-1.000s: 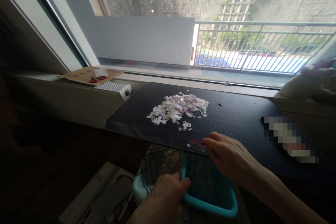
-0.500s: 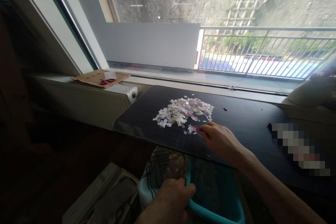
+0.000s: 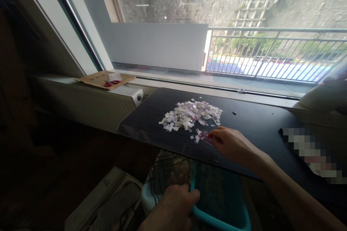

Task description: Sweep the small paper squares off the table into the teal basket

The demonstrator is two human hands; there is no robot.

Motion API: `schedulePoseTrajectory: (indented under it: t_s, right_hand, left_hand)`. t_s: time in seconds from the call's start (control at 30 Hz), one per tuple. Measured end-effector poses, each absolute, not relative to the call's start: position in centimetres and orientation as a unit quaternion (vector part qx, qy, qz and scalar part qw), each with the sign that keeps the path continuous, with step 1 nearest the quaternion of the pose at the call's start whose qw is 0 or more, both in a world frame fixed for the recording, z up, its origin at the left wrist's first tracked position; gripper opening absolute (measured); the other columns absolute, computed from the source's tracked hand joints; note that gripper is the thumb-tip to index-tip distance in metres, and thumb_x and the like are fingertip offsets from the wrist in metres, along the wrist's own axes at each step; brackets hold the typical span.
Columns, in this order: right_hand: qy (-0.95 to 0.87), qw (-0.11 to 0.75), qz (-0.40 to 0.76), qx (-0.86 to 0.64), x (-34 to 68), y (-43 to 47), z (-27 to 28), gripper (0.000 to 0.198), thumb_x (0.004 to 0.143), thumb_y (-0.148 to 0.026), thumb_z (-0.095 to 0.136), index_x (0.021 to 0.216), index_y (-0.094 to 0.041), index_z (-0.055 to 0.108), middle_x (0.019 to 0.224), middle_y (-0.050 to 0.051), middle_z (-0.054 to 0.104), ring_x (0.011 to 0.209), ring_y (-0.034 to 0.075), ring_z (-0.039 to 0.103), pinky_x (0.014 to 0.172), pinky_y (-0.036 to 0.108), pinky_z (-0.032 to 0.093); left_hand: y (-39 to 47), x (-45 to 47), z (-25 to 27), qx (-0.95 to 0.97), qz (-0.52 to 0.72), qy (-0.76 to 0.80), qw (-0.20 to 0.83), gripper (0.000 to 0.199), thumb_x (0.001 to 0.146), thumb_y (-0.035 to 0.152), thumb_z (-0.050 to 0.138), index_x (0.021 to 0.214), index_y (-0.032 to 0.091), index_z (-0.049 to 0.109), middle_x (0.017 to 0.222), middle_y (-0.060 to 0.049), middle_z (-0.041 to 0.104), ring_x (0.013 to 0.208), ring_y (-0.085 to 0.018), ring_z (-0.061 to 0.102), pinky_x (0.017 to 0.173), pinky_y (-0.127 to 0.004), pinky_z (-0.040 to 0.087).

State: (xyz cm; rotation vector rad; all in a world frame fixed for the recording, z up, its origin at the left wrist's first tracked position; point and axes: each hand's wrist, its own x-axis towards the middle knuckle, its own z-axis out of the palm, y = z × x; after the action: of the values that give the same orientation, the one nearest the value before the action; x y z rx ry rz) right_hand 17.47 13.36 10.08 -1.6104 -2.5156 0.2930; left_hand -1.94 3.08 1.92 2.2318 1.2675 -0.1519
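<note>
My right hand (image 3: pixel 226 140) pinches a pinkish see-through plastic piece (image 3: pixel 207 138) low over the dark tabletop (image 3: pixel 252 122). Several loose paper bits (image 3: pixel 196 138) lie against that piece's left edge. Just beyond is a heap of small white and pale pink paper bits (image 3: pixel 189 113). Below the table's front edge, my left hand (image 3: pixel 177 202) is closed around the rim of a turquoise bin (image 3: pixel 222 222). Its fingertips are partly hidden behind the rim.
Left of the turquoise bin stands a pale blue container (image 3: pixel 148 195) with a black-lined bag. A pair of red-handled scissors (image 3: pixel 111 83) lies on brown paper (image 3: pixel 94 79) by the radiator (image 3: pixel 130 94). An open box (image 3: pixel 105 195) sits on the floor; a blurred-out object (image 3: pixel 309 155) lies at right.
My right hand and the pink plastic piece have shifted very slightly, with more of the piece showing flat. The left hand keeps its hold on the bin rim. The view has moved a little.
</note>
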Motion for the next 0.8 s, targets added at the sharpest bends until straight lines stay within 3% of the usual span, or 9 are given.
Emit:
schedulePoseTrajectory:
  t_s: [0.6,0.8]
  right_hand:
    - [-0.812,0.012,0.056,-0.581,19.2,12.5,10.8,0.028,0.084,-0.025,0.042,0.089,-0.021,0.069,0.084,0.004,0.065,0.068,0.016,0.058,0.057,0.026,0.030]
    - [-0.817,0.051,0.057,-0.572,17.9,13.5,10.8,0.030,0.087,-0.026,0.040,0.093,-0.020,0.069,0.088,0.006,0.066,0.074,0.016,0.059,0.059,0.025,0.032]
  left_hand:
    - [2.7,-2.0,1.5,0.838,-0.020,0.481,0.258,0.018,0.066,0.016,0.059,0.082,0.023,0.055,0.083,-0.002,0.060,0.075,-0.023,0.061,0.063,-0.029,0.045]
    - [3.0,-1.6,1.9,0.842,-0.053,0.471,0.258,0.016,0.069,0.020,0.060,0.084,0.022,0.055,0.083,-0.003,0.060,0.073,-0.024,0.061,0.062,-0.029,0.045]
